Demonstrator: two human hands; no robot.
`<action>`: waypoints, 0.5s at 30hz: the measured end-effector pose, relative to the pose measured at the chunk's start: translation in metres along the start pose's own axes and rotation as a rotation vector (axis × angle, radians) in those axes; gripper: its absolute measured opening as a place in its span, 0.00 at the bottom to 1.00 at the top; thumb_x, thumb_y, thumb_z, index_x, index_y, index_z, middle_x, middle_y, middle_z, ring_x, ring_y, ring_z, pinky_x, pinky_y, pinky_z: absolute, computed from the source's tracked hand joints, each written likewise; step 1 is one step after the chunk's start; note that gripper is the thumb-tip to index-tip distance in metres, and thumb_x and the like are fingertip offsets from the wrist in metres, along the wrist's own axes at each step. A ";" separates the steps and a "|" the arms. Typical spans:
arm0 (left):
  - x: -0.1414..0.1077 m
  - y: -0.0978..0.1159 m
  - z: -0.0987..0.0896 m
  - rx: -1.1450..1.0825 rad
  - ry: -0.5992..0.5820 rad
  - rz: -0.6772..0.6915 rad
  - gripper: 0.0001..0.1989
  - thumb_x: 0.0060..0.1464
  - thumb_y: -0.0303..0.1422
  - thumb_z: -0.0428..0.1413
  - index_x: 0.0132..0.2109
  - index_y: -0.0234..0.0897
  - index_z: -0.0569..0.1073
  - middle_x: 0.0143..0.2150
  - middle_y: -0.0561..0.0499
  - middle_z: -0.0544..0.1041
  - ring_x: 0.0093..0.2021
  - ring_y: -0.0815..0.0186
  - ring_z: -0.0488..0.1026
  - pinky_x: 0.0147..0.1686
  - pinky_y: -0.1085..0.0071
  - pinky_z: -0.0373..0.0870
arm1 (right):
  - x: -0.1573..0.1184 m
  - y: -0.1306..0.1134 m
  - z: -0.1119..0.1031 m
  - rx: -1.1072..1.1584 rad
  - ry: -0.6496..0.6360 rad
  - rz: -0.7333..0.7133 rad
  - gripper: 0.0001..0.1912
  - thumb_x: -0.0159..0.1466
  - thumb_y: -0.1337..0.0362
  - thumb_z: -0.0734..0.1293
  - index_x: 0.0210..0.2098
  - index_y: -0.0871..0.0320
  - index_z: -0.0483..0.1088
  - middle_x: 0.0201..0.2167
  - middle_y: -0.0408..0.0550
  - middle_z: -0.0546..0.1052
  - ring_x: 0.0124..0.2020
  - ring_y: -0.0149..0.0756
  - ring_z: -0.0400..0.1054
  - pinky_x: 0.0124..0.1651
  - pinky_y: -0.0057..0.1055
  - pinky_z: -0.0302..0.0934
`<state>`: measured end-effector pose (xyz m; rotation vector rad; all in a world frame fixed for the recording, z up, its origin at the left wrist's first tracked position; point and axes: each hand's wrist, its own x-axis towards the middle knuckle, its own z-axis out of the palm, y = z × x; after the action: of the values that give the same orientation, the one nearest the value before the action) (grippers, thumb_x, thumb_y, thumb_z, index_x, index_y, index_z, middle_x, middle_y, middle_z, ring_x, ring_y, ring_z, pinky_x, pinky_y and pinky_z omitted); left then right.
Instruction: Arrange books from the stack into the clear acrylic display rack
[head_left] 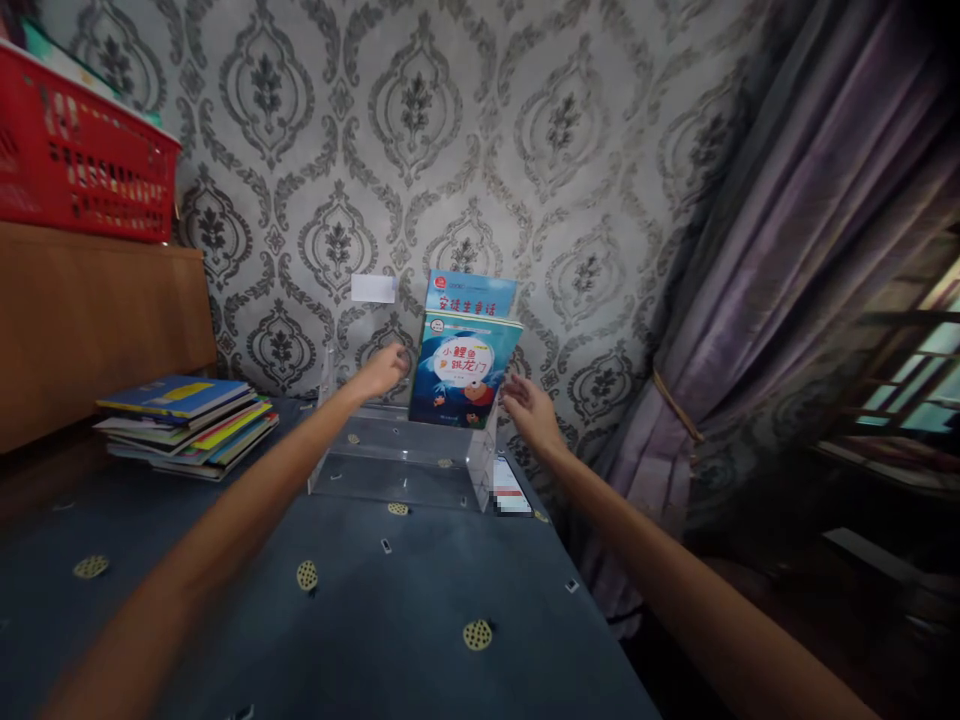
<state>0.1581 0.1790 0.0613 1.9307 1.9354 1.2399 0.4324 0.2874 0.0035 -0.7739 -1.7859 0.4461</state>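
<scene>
A blue picture book (pixel 457 375) with a white circle and red and black lettering leans upright on a clear acrylic stand (pixel 397 465). Behind it, the top of a lighter blue book (pixel 471 293) with red lettering shows. Just off the front book's left edge is my left hand (pixel 381 370), its fingers curled in and nothing seen in them. My right hand (pixel 531 408) is beside the lower right edge, fingers bent and apart. Whether its fingertips touch the book or the stand's side is unclear.
A stack of books (pixel 187 425) lies left on the dark patterned tablecloth (pixel 375 620). A phone (pixel 511 487) rests right of the stand. A red basket (pixel 112 165) sits on a wooden cabinet (pixel 97 320). Patterned wall behind; purple curtain (pixel 697 300) right of the table edge.
</scene>
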 end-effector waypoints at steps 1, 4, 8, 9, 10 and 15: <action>-0.008 -0.006 0.002 -0.028 -0.007 -0.004 0.25 0.55 0.21 0.45 0.59 0.33 0.65 0.50 0.41 0.80 0.45 0.64 0.80 0.42 0.68 0.76 | -0.011 0.002 0.001 0.014 -0.003 0.016 0.27 0.59 0.62 0.65 0.57 0.63 0.68 0.47 0.63 0.80 0.46 0.48 0.77 0.45 0.44 0.73; -0.038 -0.022 0.012 -0.101 -0.028 0.006 0.22 0.59 0.22 0.40 0.58 0.33 0.66 0.51 0.41 0.79 0.44 0.66 0.80 0.38 0.70 0.76 | -0.052 0.003 0.010 0.058 -0.040 0.049 0.23 0.60 0.57 0.64 0.52 0.61 0.71 0.44 0.60 0.80 0.42 0.47 0.77 0.40 0.41 0.73; -0.090 -0.041 0.032 -0.133 -0.068 0.057 0.16 0.60 0.24 0.43 0.48 0.35 0.72 0.41 0.47 0.81 0.39 0.66 0.79 0.42 0.68 0.74 | -0.115 -0.007 0.037 0.236 -0.206 0.178 0.21 0.60 0.51 0.65 0.47 0.58 0.73 0.36 0.53 0.81 0.33 0.41 0.76 0.33 0.35 0.70; -0.103 -0.046 0.038 -0.122 -0.073 0.078 0.14 0.60 0.25 0.45 0.45 0.36 0.73 0.40 0.48 0.81 0.40 0.64 0.79 0.44 0.67 0.74 | -0.130 -0.011 0.046 0.277 -0.258 0.211 0.20 0.61 0.50 0.66 0.46 0.57 0.74 0.35 0.53 0.81 0.32 0.41 0.76 0.32 0.34 0.69; -0.116 -0.052 0.043 -0.075 -0.092 0.140 0.13 0.60 0.25 0.46 0.45 0.37 0.74 0.40 0.47 0.81 0.42 0.63 0.78 0.46 0.66 0.72 | -0.143 -0.015 0.057 0.319 -0.307 0.242 0.20 0.60 0.50 0.66 0.45 0.57 0.74 0.33 0.52 0.81 0.31 0.40 0.76 0.31 0.34 0.68; -0.167 -0.088 0.063 0.010 -0.186 0.200 0.15 0.59 0.25 0.45 0.45 0.39 0.74 0.42 0.47 0.80 0.43 0.62 0.77 0.45 0.67 0.70 | -0.191 -0.039 0.112 0.484 -0.525 0.408 0.17 0.60 0.51 0.67 0.40 0.57 0.75 0.29 0.48 0.80 0.28 0.36 0.74 0.30 0.32 0.65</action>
<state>0.1575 0.0734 -0.1082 2.2017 1.6967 1.0519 0.3542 0.1352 -0.1421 -0.7075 -1.8673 1.4014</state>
